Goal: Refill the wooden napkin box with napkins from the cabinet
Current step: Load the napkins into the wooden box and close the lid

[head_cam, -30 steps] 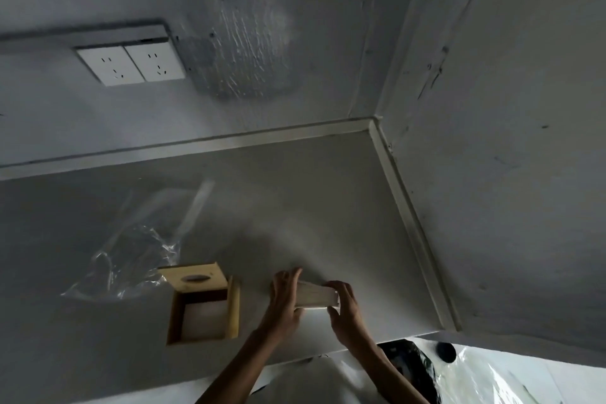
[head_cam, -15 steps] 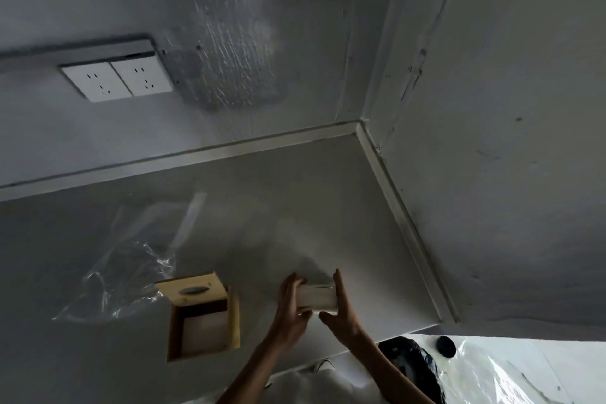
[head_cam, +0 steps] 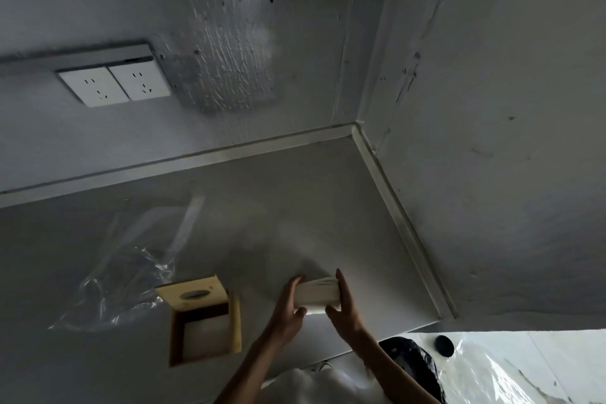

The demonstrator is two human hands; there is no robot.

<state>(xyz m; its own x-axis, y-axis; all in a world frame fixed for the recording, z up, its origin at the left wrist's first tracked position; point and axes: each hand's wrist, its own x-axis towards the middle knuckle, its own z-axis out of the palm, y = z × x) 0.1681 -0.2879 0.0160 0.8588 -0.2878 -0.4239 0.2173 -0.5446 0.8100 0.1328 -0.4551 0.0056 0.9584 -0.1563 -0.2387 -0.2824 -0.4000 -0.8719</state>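
Observation:
A white stack of napkins (head_cam: 317,294) is held between both hands just above the grey counter (head_cam: 295,207). My left hand (head_cam: 288,308) grips its left end and my right hand (head_cam: 344,308) presses flat against its right end. To the left lies the wooden napkin box (head_cam: 205,331), open, with its pale inside showing. Its slotted lid (head_cam: 193,293) lies at the box's far edge, tilted. The box and the napkins are apart.
A crumpled clear plastic wrapper (head_cam: 121,285) lies left of the box. Two white wall sockets (head_cam: 114,85) are on the back wall. The side wall closes the counter on the right. A black bag (head_cam: 413,361) and a black round cap (head_cam: 444,345) sit below the counter's front edge.
The hands have squared the napkin stack between them; my right hand went from wrapping the stack to lying flat against its end. The view shifted slightly.

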